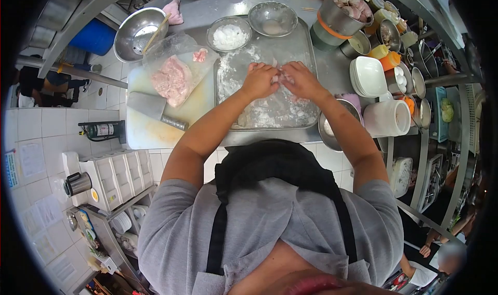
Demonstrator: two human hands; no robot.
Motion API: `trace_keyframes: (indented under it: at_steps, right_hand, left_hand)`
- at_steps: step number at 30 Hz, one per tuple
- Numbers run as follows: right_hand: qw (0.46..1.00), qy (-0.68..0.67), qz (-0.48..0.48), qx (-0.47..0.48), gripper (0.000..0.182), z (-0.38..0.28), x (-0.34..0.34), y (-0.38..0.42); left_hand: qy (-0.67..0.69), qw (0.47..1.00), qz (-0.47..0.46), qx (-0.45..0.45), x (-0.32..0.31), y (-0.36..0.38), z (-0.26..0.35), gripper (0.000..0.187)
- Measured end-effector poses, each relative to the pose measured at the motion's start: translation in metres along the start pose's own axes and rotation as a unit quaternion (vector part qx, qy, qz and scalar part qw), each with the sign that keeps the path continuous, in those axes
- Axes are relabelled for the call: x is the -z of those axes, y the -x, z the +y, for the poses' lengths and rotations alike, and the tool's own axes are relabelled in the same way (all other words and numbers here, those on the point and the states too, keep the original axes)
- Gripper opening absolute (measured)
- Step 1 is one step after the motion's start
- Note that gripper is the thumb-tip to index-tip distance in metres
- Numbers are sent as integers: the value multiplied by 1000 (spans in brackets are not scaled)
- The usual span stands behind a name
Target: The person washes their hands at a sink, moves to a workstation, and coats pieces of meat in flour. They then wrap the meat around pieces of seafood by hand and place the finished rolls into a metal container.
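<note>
Steel tray (293, 51), streaked with white powder, lies on metal desk (199, 22) beneath both hands; step in hand appears to be working small pale-pink piece, likely raw meat (284, 78), over tray. Left hand (261, 80) and right hand (302, 81) close together, fingers curled inward, seemingly pinching piece from either side; exact contact hidden. Piece sits between two sets of fingertips. Next move probably calls for even, gentle hold, since soft piece could slip or tear
</note>
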State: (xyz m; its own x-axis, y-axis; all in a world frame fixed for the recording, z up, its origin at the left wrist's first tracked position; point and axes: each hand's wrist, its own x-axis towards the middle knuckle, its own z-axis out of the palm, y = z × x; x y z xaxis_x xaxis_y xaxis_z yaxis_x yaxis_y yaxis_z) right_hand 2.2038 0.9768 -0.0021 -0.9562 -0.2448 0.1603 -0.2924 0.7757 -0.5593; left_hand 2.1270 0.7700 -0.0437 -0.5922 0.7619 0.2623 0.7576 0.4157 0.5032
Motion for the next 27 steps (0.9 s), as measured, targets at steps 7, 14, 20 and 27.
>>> trace_keyframes:
  at_steps: [7, 14, 20, 27]
  right_hand:
    - [988, 131, 9, 83, 41, 2, -7, -3]
    - [996, 85, 28, 14, 26, 36, -18, -28]
    - [985, 129, -98, -59, 28, 43, -6, -48]
    - [993, -32, 97, -62, 31, 66, -6, -27]
  left_hand:
    - [-12, 993, -106, 54, 15, -31, -12, 41]
    - [-10, 997, 59, 44, 8, -16, -14, 48]
    - [-45, 995, 70, -58, 4, -21, -3, 49]
    - [-99, 991, -6, -86, 1, -56, -19, 31]
